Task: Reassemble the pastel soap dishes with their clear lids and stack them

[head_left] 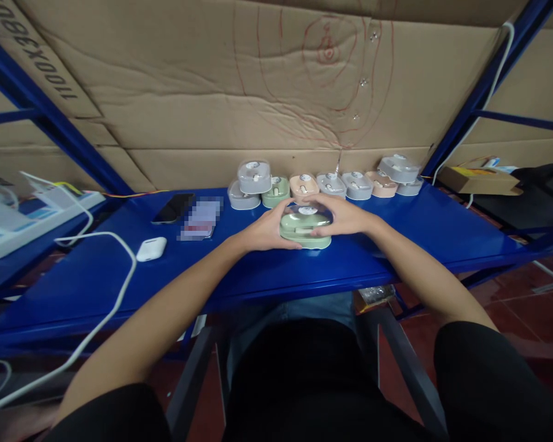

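Two bare hands, both curved and gripping a sage-green lidded box point(305, 230) from either side: left hand point(270, 228) at its left end, right hand point(338, 216) at its right end, with fingers reaching onto the clear lid. Box resting on a blue metal shelf point(378, 252), just in front of a row of grey, green and peach boxes point(304, 187). Farther left on the shelf, a black smartphone point(172, 207), a blurred card point(200, 218), a white earbud case point(151, 248) and a white cable point(133, 270). Behind the shelf, a cardboard sheet point(175, 104) marked with red lines.
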The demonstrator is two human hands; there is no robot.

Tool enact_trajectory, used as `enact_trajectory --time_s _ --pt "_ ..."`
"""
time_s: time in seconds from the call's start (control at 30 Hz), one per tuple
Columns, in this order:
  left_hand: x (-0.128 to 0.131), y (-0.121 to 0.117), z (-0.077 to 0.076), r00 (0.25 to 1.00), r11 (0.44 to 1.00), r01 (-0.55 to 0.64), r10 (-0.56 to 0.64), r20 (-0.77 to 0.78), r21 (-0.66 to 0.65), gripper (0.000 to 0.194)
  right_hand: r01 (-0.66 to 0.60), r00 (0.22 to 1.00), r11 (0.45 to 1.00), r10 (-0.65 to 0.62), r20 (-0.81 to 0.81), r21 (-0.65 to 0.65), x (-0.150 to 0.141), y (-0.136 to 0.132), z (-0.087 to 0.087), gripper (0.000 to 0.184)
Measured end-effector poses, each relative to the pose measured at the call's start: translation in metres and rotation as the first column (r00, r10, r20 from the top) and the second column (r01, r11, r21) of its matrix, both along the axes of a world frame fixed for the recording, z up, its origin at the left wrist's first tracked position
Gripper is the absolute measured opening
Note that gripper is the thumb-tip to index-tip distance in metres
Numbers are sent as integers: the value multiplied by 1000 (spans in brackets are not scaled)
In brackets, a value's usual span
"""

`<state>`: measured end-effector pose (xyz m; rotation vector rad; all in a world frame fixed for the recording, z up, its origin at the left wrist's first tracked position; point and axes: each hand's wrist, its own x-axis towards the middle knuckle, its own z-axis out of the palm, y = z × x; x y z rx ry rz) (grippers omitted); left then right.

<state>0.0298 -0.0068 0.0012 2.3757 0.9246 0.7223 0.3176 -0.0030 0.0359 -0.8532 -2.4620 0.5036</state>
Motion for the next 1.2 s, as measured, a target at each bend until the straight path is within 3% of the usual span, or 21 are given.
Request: enact_trajectory --time_s 0.1,0.27,0.33,0.5,0.7,1.0,1.2 --pt "-2 0 1 1000 1000 7 -7 -8 10 134 80 995 997 -80 -52 14 25 7 16 74" --pt "-6 -4 6 983 995 89 -81 -166 41 68 354 934 934 -352 -52 36 58 21 24 69" --pt "-5 -6 7 979 994 105 -97 -177 34 57 386 923 922 -386 5 26 61 25 22 71" --pt "-2 -9 7 987 996 85 -84 -136 0 58 374 920 927 -365 144 -39 58 26 20 83" --pt "-9 -1 13 995 992 -29 41 -93 124 58 399 897 910 -360 257 -116 65 27 26 87" --pt "-37 15 24 929 959 -239 272 -252 153 64 359 883 919 -278 378 -163 73 36 20 99" --pt "-44 19 26 888 951 -268 306 -343 153 65 363 865 915 -260 430 -176 69 38 13 108"
